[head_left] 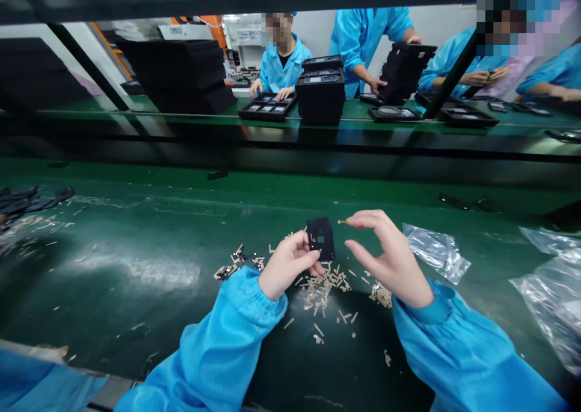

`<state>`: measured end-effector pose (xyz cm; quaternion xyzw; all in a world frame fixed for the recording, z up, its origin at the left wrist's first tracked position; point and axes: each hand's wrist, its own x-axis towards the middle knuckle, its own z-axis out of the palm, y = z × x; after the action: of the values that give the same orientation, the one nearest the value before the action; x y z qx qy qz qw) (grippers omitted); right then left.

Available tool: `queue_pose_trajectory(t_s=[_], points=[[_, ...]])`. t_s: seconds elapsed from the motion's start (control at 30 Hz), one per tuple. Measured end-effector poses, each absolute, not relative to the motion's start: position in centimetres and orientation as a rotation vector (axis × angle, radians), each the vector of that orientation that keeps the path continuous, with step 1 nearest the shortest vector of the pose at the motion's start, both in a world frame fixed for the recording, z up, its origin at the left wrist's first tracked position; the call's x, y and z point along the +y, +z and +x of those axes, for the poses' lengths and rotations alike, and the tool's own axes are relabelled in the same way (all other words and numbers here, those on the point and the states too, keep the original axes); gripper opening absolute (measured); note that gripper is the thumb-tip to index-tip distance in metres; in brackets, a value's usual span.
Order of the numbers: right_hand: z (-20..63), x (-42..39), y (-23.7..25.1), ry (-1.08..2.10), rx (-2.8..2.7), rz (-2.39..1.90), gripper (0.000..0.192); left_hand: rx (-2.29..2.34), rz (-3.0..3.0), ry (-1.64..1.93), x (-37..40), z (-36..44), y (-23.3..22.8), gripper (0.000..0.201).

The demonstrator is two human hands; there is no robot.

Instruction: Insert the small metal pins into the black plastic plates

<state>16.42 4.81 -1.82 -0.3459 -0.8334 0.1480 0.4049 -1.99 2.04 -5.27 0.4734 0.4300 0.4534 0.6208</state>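
Observation:
My left hand [290,264] pinches a thin black plastic phone part [320,240], roughly rectangular with a small square opening, held tilted above the bench. To its right hovers my right hand [384,251], thumb and index finger spread apart. A tiny yellowish strip [342,222] shows at the tip of the right index finger; whether it clings there or is held, I cannot tell. Below both hands lie many small beige strips [324,288] scattered on the green bench. Small dark pieces [227,271] lie among strips beside my left wrist.
Clear plastic bags [436,251] lie right of my hands, with more bags [554,303] at the right edge. Black parts [31,201] are heaped at far left. Beyond a dark raised ledge [272,152], co-workers in blue sleeves handle black trays [267,107].

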Motion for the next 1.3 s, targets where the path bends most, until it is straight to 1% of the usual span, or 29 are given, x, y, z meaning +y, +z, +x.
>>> queue_pose_trajectory(t_s=[0.07, 0.1, 0.2, 0.27, 0.67, 0.93, 1.07, 1.3], points=[[15.7, 4.5, -2.2, 0.461, -1.991, -0.899, 0.005, 1.027, 1.083, 1.136, 1.7, -1.7, -5.0, 0.021], [15.4, 4.3, -2.5, 0.517, -1.957, -0.907, 0.004, 1.048, 1.086, 1.165, 1.5, -1.6, -4.9, 0.02], [14.3, 3.7, -3.1, 0.669, -1.917, -0.918, 0.009, 1.098, 1.1, 1.223, 0.9, -1.3, -4.6, 0.019], [13.9, 3.3, -3.3, 0.707, -1.901, -0.931, 0.01, 1.132, 1.13, 1.251, 0.6, -1.2, -4.6, 0.017], [13.4, 2.4, -3.5, 0.442, -1.929, -0.957, 0.013, 1.369, 1.394, 1.314, -0.4, -0.8, -4.6, 0.009], [13.4, 2.2, -3.2, 0.415, -1.976, -0.914, 0.013, 1.46, 1.463, 1.308, -0.7, -0.8, -4.3, 0.007], [13.7, 2.3, -2.6, 0.554, -1.985, -0.918, 0.01, 1.427, 1.485, 1.312, -0.7, -1.0, -4.3, 0.008], [14.2, 2.9, -2.1, 0.968, -1.862, -0.957, 0.009, 1.407, 1.552, 1.303, -0.7, -1.4, -4.1, 0.008]])
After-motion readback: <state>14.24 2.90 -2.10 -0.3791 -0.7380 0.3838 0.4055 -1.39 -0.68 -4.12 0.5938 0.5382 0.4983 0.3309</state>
